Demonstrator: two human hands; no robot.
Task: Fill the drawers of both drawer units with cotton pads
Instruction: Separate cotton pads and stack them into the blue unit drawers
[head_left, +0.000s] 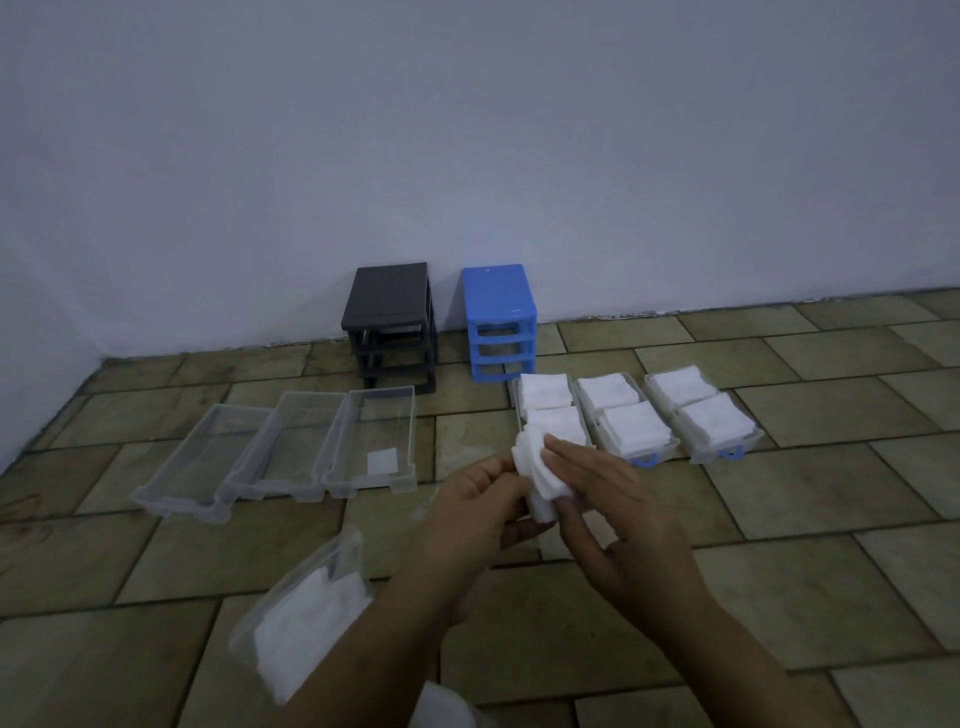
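Note:
A black drawer unit (390, 322) and a blue drawer unit (500, 322) stand by the wall with their drawers out. Three clear drawers lie at left; the rightmost (382, 415) holds one cotton pad (382, 461), the other two (298, 441) (208, 457) look bare. Three drawers with blue handles at right (551, 410) (626, 421) (704, 415) are stacked with white pads. Both hands hold a small stack of cotton pads (537, 480) above the floor: my left hand (478, 514) grips it from below, my right hand (618, 514) pinches it from the right.
A clear plastic bag of cotton pads (306, 608) lies on the tiled floor (779, 571) near my left forearm. The grey wall (467, 156) runs behind the units.

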